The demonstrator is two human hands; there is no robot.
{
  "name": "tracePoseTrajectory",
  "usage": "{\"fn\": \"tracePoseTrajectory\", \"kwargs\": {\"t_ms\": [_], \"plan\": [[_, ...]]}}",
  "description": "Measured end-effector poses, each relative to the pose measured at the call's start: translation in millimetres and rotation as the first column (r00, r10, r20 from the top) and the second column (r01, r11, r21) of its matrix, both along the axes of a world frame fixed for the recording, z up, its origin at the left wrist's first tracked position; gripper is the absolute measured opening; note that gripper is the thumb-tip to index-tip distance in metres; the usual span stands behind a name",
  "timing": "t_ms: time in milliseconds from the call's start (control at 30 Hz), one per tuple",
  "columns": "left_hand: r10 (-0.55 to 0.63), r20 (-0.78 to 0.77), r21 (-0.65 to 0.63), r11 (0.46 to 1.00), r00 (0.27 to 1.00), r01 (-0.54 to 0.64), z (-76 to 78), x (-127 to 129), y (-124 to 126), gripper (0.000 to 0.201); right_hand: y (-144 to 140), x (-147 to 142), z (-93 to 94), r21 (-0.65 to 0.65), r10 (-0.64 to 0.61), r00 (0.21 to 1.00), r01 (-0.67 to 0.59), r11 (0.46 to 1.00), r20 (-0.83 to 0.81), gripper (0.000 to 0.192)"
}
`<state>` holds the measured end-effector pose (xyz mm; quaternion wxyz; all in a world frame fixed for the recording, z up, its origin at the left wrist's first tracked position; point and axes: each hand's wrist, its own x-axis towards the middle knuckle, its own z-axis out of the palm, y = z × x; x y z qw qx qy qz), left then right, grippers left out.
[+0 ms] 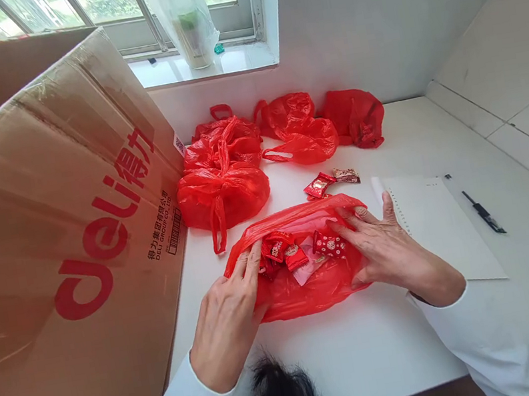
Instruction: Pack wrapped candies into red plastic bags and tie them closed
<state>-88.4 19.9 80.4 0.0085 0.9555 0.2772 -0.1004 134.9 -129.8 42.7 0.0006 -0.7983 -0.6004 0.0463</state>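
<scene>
Left hand (pixel 228 319) lies flat on the near-left edge of the open red bag (pixel 309 285), fingers spread and resting on the film, not clamped. Right hand (pixel 385 249) presses the bag's right side likewise, fingers extended, touching a wrapped candy (pixel 329 244). The bag lies flat on the white table (pixel 372 356), mouth open, several red candies (pixel 280 249) inside. Two loose candies (pixel 330 181) lie just beyond it. Judgement: filling is under way; this bag is not yet tied. Further back, filled red bags (pixel 223 191) sit knotted. A cardboard box (pixel 59 246) stands left; paper sheet (pixel 442 229) and pen (pixel 484 213) right.
</scene>
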Motion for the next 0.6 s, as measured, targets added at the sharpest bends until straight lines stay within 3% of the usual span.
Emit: {"fn": "tracePoseTrajectory", "kwargs": {"t_ms": [133,267,400,600], "plan": [[0.035,-0.076,-0.058,0.998,0.996,-0.04,1.5,-3.1,0.9,0.088,-1.9,-3.0,0.8,0.01,0.02,0.997,-0.019,1.0,-0.068,0.073],[0.03,-0.036,-0.086,0.996,0.999,-0.033,6.4,-0.4,5.3,0.089,-2.1,-8.1,7.6,0.062,0.087,0.996,-0.086,0.994,-0.02,0.054],[0.044,0.032,-0.072,0.997,0.999,-0.042,9.3,5.9,7.7,0.077,6.0,-12.1,13.3,0.143,0.133,0.989,-0.141,0.98,0.063,0.03],[0.049,0.094,-0.1,0.994,0.994,-0.039,10.9,10.8,4.2,0.059,24.5,-13.9,-0.6,0.098,0.095,0.986,-0.11,0.989,0.139,0.023]]}}
